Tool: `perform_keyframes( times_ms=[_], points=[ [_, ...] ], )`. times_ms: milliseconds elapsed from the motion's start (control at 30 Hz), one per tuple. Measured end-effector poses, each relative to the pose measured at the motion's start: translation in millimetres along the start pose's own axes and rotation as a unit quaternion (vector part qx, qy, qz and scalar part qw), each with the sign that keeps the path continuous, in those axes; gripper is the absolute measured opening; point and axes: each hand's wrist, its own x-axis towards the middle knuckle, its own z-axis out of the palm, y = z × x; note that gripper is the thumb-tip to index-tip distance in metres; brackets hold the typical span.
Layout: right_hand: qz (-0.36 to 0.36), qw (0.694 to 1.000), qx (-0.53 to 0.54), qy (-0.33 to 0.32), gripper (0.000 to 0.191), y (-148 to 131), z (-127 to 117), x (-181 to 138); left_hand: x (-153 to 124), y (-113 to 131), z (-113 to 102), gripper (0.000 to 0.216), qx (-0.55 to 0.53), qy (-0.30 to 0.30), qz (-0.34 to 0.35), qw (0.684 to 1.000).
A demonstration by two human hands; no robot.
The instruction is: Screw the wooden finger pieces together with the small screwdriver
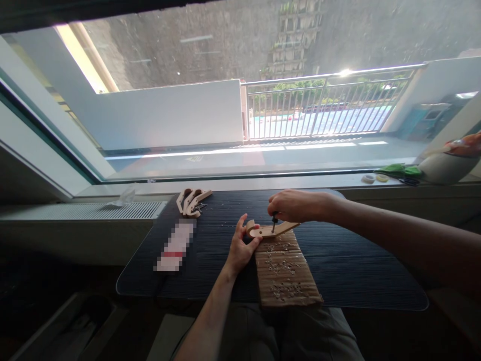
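Observation:
A pale wooden hook, with a curled end and drilled holes, lies across the far end of a cardboard block pitted with many small holes. My left hand steadies the hook's curled end, its thumb along the near side and a finger behind. My right hand is closed round the dark handle of a small screwdriver. Its shaft stands nearly upright, with the tip down at a hole in the hook. Most of the handle is hidden by my fingers.
Several similar wooden hooks lie at the table's far left, with loose screws beside them. A blurred-out pale strip is nearer. The dark ribbed table stands against a windowsill holding tape rolls and a white pot.

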Motion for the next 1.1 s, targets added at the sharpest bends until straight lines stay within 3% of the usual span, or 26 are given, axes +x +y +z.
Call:
perform_keyframes(
  times_ms=[233, 367, 600, 1000, 1100],
  points=[
    [0.013, 1.000, -0.011, -0.008, 0.021, 1, 1, 0, -1, 3, 0, 0.073, -0.005, 0.000, -0.005, 1.000],
    [0.032, 0.999, -0.003, -0.009, 0.032, 3, -4, 0, 1, -4, 1, 0.072, -0.016, 0.001, 0.020, 1.000],
    [0.015, 0.999, -0.018, -0.044, 0.022, 4, -9, -3, 1, -11, 2, 0.071, -0.035, 0.005, 0.020, 0.999],
    [0.026, 0.999, -0.013, -0.043, 0.024, 5, -7, -4, 1, -4, 1, 0.071, -0.031, 0.001, 0.015, 0.999],
    [0.030, 0.999, -0.005, -0.023, 0.032, 7, -10, -5, 1, -4, 1, 0.071, -0.024, 0.001, 0.016, 1.000]
  ],
)
